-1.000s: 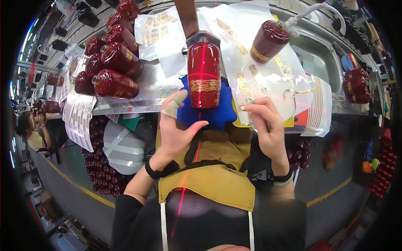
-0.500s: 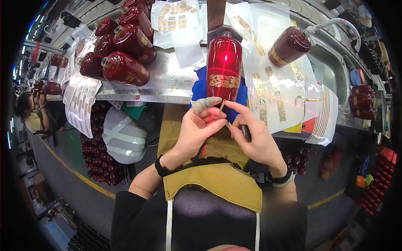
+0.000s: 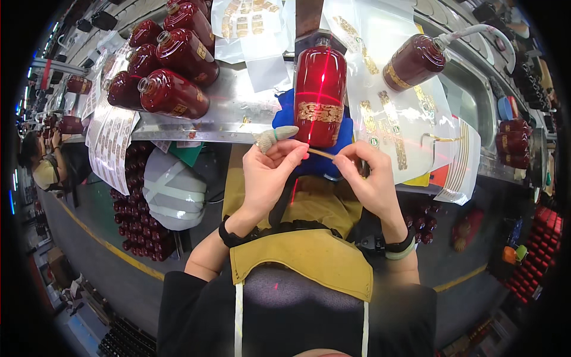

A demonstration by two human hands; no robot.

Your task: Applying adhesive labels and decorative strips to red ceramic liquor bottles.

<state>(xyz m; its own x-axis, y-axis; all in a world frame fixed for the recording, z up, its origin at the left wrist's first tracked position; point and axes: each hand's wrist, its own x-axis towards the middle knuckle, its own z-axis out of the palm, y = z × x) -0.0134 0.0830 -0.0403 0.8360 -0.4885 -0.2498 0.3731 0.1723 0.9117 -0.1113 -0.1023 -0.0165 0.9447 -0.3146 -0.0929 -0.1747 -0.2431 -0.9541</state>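
A thin gold strip (image 3: 322,153) stretches between my two hands, just in front of the base of a dark red bottle (image 3: 321,71). My left hand (image 3: 270,172), with a cloth cover on one finger, pinches the strip's left end. The right end is pinched by thumb and forefinger of my right hand (image 3: 372,178). The bottle lies on its side on a blue cloth (image 3: 286,107), neck pointing away from me. An ornate gold band (image 3: 320,112) crosses it near its base, and red laser lines fall on the glass.
Several red bottles (image 3: 172,95) stand at the left on the metal bench (image 3: 232,122). Label sheets (image 3: 113,143) hang over its front edge. At right, another red bottle (image 3: 414,61) joins a curved white hose (image 3: 482,30) beside sheets of gold decals (image 3: 389,131). A person (image 3: 50,160) works far left.
My hands have moved apart, drawing the gold strip from nearly upright to a roughly level line between them. The view has shifted slightly; the bottle stays in place.
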